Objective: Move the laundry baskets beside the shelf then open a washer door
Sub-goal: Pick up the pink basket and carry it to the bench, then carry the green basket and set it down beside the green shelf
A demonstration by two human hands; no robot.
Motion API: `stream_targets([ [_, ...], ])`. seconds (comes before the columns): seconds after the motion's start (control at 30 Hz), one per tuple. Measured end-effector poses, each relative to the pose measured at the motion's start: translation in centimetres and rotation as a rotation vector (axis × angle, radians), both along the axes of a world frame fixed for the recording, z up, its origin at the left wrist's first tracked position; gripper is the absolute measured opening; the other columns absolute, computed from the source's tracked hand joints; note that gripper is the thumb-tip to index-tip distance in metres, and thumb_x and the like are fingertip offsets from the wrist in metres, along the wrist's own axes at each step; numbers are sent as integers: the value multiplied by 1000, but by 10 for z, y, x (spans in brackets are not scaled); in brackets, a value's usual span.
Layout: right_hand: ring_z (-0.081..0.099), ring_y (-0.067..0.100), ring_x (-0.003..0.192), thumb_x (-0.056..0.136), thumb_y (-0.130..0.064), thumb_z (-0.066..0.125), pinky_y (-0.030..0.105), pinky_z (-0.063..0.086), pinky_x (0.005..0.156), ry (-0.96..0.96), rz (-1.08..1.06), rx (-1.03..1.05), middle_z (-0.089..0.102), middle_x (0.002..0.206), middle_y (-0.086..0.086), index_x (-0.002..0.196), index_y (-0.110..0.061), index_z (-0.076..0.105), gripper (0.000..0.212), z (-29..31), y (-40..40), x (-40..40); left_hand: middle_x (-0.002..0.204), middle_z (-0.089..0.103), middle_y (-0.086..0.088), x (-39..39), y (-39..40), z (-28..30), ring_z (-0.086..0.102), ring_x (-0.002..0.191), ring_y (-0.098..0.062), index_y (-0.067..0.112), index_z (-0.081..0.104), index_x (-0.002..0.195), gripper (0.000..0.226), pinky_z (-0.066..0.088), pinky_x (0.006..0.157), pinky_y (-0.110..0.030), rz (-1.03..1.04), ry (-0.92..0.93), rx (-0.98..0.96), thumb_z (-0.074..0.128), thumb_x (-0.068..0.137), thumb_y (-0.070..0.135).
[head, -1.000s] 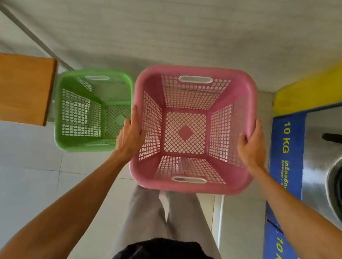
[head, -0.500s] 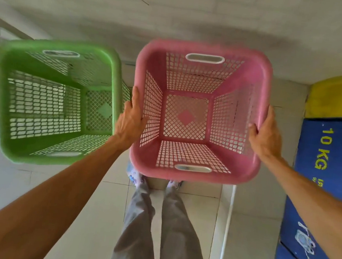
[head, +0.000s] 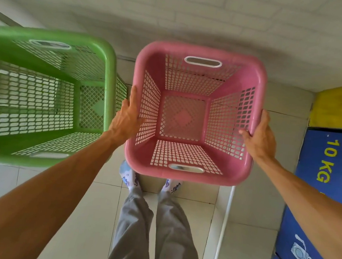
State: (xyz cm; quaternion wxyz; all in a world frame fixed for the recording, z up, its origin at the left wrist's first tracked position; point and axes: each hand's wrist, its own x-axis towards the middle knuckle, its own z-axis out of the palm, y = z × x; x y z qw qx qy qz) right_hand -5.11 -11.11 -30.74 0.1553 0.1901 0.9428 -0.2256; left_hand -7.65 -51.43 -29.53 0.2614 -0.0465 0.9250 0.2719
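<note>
Both hands grip the pink basket (head: 195,113) by its side rims, left hand (head: 127,117) and right hand (head: 259,135), fingers hidden outside the walls. The green basket (head: 41,97) sits just left, its left edge cut off. A blue panel (head: 327,189) at right is partly out of view.

Empty pink basket (head: 193,114) upright, just beside an empty, seemingly floor-standing green basket (head: 41,97).
</note>
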Motion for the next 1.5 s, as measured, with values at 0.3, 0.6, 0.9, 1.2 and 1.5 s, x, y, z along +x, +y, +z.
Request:
stream_targets([
  [0.3, 73, 35, 84, 84, -21, 78, 37, 58, 61, -75, 15, 15, 66, 121, 13, 146, -15, 25, 82, -3, -4, -2, 128, 51, -27, -5, -5, -4, 65, 97, -40, 18, -16, 156, 108, 57, 82, -57, -13, -83, -8, 69, 90, 14],
  [0.6, 55, 36, 113, 84, -35, 75, 51, 54, 87, 70, 234, 231, 48, 133, 22, 146, -5, 32, 81, 34, -37, -17, 134, 47, -25, 5, -14, 22, 61, 103, -40, 11, -3, 157, 80, 56, 78, -50, -2, -10, -79, 51, 100, 28],
  [0.9, 56, 31, 118, 92, -39, 66, 38, 51, 93, 99, 424, 171, 50, 136, 18, 146, -5, 41, 69, 118, -139, -28, 137, 43, -20, 42, -74, 98, 60, 109, -34, 19, 17, 153, 86, 59, 82, -49, -89, 75, -115, 71, 87, 32],
  [1.2, 65, 28, 105, 94, -40, 62, 39, 60, 72, -10, 464, 59, 46, 137, 14, 148, -10, 36, 67, 164, -264, -14, 137, 43, -26, 93, -209, 138, 55, 116, -40, 9, 33, 149, 78, 57, 84, -53, 141, 65, -170, 75, 85, 22],
  [1.5, 66, 37, 104, 92, -39, 64, 46, 58, 74, -22, 478, 66, 48, 133, 15, 144, -12, 36, 65, 145, -388, -24, 143, 41, -26, 97, -336, 128, 50, 120, -43, 6, 32, 150, 80, 52, 89, -55, 240, 21, -203, 74, 83, 18],
])
